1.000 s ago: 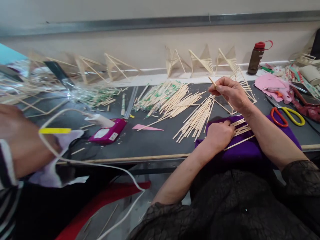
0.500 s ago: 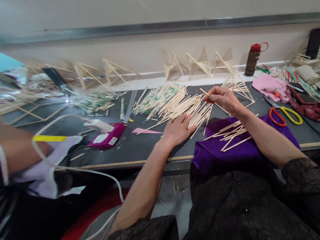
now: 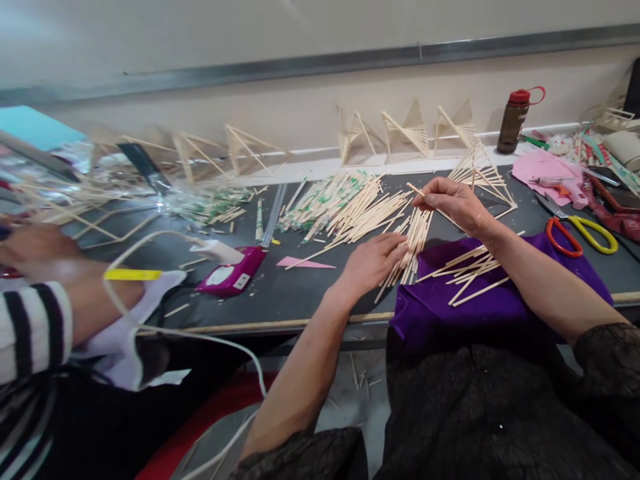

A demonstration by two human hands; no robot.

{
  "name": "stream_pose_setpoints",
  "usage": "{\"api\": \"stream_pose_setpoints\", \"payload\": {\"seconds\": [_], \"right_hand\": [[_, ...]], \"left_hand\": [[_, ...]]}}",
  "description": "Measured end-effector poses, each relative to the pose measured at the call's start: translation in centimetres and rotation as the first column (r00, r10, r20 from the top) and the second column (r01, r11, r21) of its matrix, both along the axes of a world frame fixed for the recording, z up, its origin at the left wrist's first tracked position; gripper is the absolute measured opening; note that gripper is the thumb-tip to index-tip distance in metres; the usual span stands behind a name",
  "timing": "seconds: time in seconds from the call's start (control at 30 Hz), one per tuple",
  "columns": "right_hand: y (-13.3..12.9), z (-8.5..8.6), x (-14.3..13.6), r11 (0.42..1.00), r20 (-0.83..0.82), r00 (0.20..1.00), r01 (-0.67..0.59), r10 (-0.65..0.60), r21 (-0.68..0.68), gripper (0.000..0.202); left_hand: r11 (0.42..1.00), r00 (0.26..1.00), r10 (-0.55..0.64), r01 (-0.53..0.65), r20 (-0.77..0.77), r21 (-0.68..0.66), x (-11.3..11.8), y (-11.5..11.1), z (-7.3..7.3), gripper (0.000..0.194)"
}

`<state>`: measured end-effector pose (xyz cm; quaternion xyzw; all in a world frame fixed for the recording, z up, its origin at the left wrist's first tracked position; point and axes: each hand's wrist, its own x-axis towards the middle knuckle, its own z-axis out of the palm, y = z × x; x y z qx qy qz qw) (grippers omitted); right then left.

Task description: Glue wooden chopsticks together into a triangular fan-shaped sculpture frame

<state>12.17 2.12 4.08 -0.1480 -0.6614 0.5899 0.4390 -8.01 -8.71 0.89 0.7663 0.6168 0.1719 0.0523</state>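
Note:
My left hand (image 3: pixel 373 263) rests against the near part of a bundle of thin wooden sticks (image 3: pixel 418 233), its fingers loosely extended over them. My right hand (image 3: pixel 453 203) pinches one short wooden stick (image 3: pixel 416 191) between thumb and fingertips, above the far end of that bundle. Left of the bundle spreads a larger pile of sticks (image 3: pixel 360 207), some in green-printed wrappers. More loose sticks (image 3: pixel 467 267) lie crossed on a purple cloth (image 3: pixel 425 303) at the table's front edge, under my right forearm.
Stick frames (image 3: pixel 407 135) stand along the wall. A red-capped bottle (image 3: pixel 513 123), scissors (image 3: pixel 564 237) and a pink glue gun (image 3: pixel 575 192) are at right. At left are a magenta packet (image 3: pixel 234 272), a white cable (image 3: pixel 200 335) and another person's arm (image 3: pixel 100 293).
My left hand has moved right, and the sticks beside it are gathered into a narrower bundle. My right hand still pinches its stick. The other person's hand and striped sleeve now show.

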Motion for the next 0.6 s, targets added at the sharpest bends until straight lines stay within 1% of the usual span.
{"api": "stream_pose_setpoints", "payload": {"seconds": [0.03, 0.1, 0.17, 0.23, 0.3, 0.4, 0.53, 0.6], "right_hand": [[-0.1, 0.0, 0.0, 1.000, -0.004, 1.000, 0.008, -0.008, 0.001, 0.006], [-0.2, 0.1, -0.1, 1.000, -0.007, 1.000, 0.024, -0.024, -0.010, 0.006], [-0.4, 0.2, -0.1, 0.999, -0.011, 0.999, 0.041, -0.041, -0.028, 0.005], [-0.4, 0.3, -0.2, 0.997, -0.015, 0.998, 0.062, -0.063, -0.045, 0.006], [-0.4, 0.3, -0.2, 0.995, -0.018, 0.996, 0.087, -0.089, -0.052, 0.008], [-0.3, 0.2, -0.2, 0.993, -0.014, 0.994, 0.111, -0.112, -0.038, 0.009], [-0.2, 0.0, -0.2, 0.990, 0.008, 0.991, 0.136, -0.137, 0.018, 0.007], [-0.2, 0.1, -0.2, 0.990, 0.028, 0.990, 0.138, -0.139, 0.023, 0.006]], "left_hand": [[0.997, 0.998, 0.066, -0.066, 0.004, 0.033, -0.6, 0.5, 0.3, 0.036], [0.967, 0.966, 0.249, -0.245, -0.071, 0.070, -2.0, 1.8, 0.7, 0.036], [0.940, 0.933, 0.340, -0.333, -0.117, 0.073, -3.1, 3.3, 0.8, 0.036], [0.921, 0.906, 0.391, -0.385, -0.161, 0.066, -3.8, 4.5, 0.5, 0.035], [0.905, 0.882, 0.425, -0.421, -0.202, 0.064, -4.1, 5.3, 0.1, 0.036], [0.896, 0.865, 0.441, -0.438, -0.241, 0.068, -3.8, 5.5, -0.5, 0.039], [0.918, 0.883, 0.394, -0.390, -0.255, 0.068, -3.2, 4.4, -0.8, 0.038], [0.932, 0.899, 0.362, -0.356, -0.246, 0.071, -3.0, 3.6, -0.9, 0.036]]}}
